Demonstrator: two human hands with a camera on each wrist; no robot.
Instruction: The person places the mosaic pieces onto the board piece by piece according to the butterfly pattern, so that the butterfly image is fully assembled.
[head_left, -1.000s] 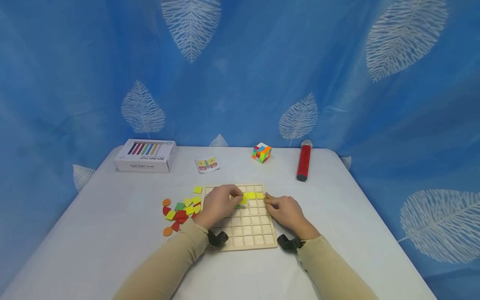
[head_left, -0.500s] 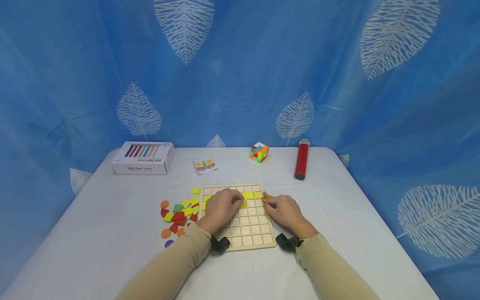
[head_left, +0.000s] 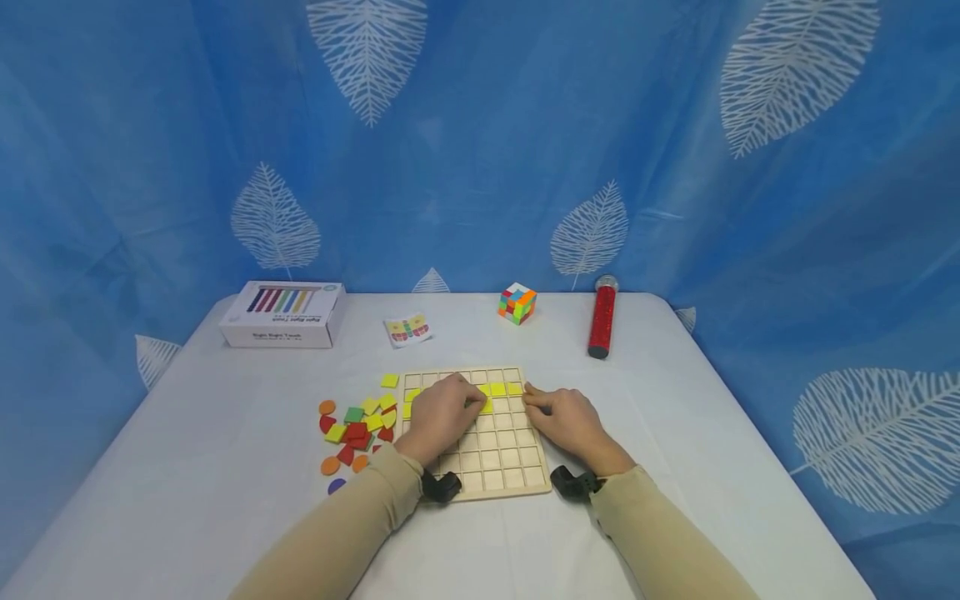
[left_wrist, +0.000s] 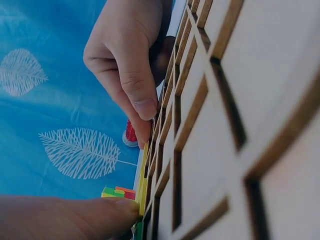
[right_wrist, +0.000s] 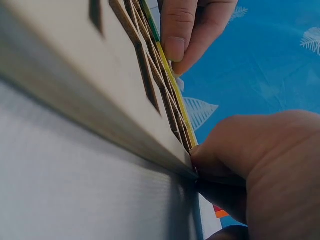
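A wooden grid board [head_left: 491,482] lies on the table with several yellow square tiles [head_left: 498,389] in its upper rows. My left hand [head_left: 440,414] is over the upper middle of the board, thumb and finger pinching at a yellow tile [head_left: 487,406] in the second tiled row. The left wrist view has this thumb [left_wrist: 100,217] right at the tile edge. Behind the left hand, part of the tiled rows is hidden. At the board's right edge, my right hand [head_left: 567,422] grips the rim, its thumb [right_wrist: 212,152] against the corner of the frame in the right wrist view.
Loose red, yellow, green and orange tiles [head_left: 356,433] are heaped left of the board, with a purple disc [head_left: 336,485] nearby. Farther back are a white box [head_left: 283,315], a butterfly picture card [head_left: 408,330], a puzzle cube [head_left: 517,303] and a red glitter tube [head_left: 602,318].
The yellow tile at my left fingertips has gone down from a raised, skewed position to lie flatter in the grid. My right hand keeps its grip on the board's edge.
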